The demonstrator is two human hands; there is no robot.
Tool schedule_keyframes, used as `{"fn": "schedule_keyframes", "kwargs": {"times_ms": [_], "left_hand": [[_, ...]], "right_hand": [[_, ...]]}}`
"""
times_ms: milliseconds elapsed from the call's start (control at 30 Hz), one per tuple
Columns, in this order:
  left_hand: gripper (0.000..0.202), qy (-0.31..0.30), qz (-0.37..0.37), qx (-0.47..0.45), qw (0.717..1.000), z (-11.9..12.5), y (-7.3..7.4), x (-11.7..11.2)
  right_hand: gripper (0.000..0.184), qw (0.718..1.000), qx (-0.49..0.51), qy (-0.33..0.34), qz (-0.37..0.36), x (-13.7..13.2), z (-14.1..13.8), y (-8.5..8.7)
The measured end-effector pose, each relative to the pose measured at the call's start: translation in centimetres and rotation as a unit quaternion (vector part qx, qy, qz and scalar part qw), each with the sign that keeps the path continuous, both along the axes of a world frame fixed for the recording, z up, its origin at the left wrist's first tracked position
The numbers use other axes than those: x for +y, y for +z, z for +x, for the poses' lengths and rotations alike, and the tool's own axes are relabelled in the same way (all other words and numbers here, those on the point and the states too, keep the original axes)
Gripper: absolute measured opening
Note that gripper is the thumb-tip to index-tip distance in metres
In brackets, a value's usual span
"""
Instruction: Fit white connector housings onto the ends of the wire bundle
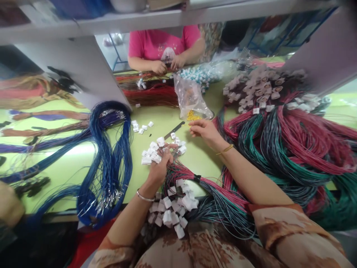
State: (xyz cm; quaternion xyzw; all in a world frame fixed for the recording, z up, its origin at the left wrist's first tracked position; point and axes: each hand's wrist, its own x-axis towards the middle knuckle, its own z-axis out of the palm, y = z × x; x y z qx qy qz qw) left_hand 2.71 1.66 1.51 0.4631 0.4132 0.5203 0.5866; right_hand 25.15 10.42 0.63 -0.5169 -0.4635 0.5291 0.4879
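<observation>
My left hand (161, 160) is closed around the wires just behind a cluster of white connectors (153, 152). Those wires belong to a red, green and dark bundle (206, 183) with a black tie, which runs to the lower right. My right hand (203, 130) is raised over the table, thumb and fingertips pinched on a small yellow piece (185, 125). Just beyond it, several small yellow pieces (193, 116) lie at the mouth of a clear plastic bag (191, 96). Between my hands and the bag rests a dark, thin-bladed tool (175, 130). More white connectors (170, 212) hang near my lap.
Blue wire bundles (103, 163) with metal ends lie left. Loose white connectors (141, 127) sit near the centre. A large heap of red, green and dark wires (301, 137) fills the right. Across the table, a person in a pink shirt (164, 44) handles wires. Upright panels (80, 70) stand either side.
</observation>
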Motion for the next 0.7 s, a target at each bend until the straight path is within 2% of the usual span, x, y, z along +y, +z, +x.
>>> {"fn": "schedule_keyframes", "kwargs": {"times_ms": [100, 267, 433, 533, 600, 700], "left_hand": [[0.036, 0.000, 0.010, -0.039, 0.999, -0.3, 0.0, 0.1], [0.046, -0.022, -0.026, 0.007, 0.999, -0.7, 0.0, 0.2], [0.049, -0.042, 0.001, 0.004, 0.999, -0.8, -0.2, 0.2], [0.042, -0.044, 0.018, 0.012, 0.999, -0.9, -0.4, 0.2], [0.039, -0.043, 0.008, 0.021, 0.999, -1.0, -0.4, 0.3], [0.048, -0.039, -0.020, 0.013, 0.999, -1.0, -0.5, 0.3]], "right_hand": [[0.025, 0.994, 0.079, 0.067, -0.013, -1.5, -1.4, 1.9], [0.025, 0.983, 0.138, 0.121, -0.026, -3.4, -3.1, 3.7], [0.022, 0.977, 0.160, 0.135, -0.033, -4.1, -3.7, 3.7], [0.025, 0.974, 0.172, 0.142, -0.045, -4.3, -3.9, 3.6], [0.026, 0.971, 0.179, 0.149, -0.056, -4.4, -4.0, 3.6], [0.026, 0.968, 0.182, 0.160, -0.065, -4.6, -4.2, 3.6]]}}
